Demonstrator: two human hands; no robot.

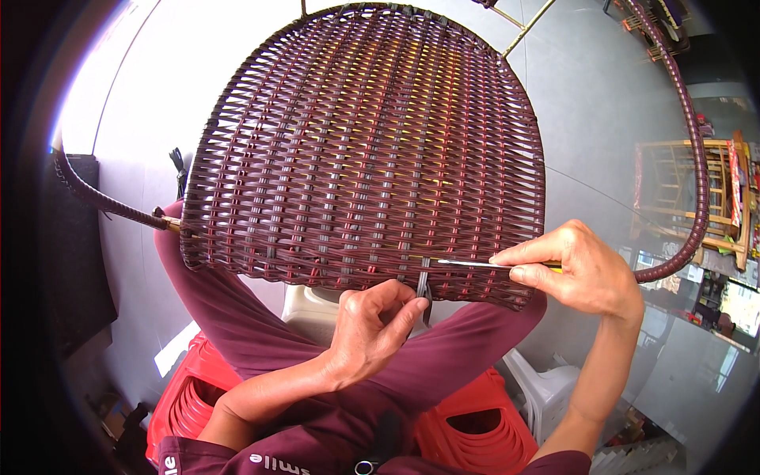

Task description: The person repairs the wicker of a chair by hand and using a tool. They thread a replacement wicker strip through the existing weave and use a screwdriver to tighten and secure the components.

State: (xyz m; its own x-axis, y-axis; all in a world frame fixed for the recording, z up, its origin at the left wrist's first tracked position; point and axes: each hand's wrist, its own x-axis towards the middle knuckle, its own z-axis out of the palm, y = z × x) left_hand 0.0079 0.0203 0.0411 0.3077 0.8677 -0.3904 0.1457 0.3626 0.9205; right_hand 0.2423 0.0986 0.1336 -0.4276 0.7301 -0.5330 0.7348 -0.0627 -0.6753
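A dark brown and maroon woven chair panel [364, 150], with yellow showing through the weave, lies across my lap. My left hand [368, 324] is closed at its lower edge, fingers pinched at a grey strip [423, 275] that passes through the weave and hangs below it. My right hand [578, 273] grips a tool with a thin metal shaft [463, 263] and a yellow handle, mostly hidden by the fingers. The shaft lies level along the lower weave, its tip beside the grey strip.
Wrapped curved arms [697, 158] extend on both sides of the panel. Red stools [182, 396] and white stools [538, 388] stand beneath and beside me. A wooden rack [689, 182] is at the right, a dark mat [79, 261] at the left.
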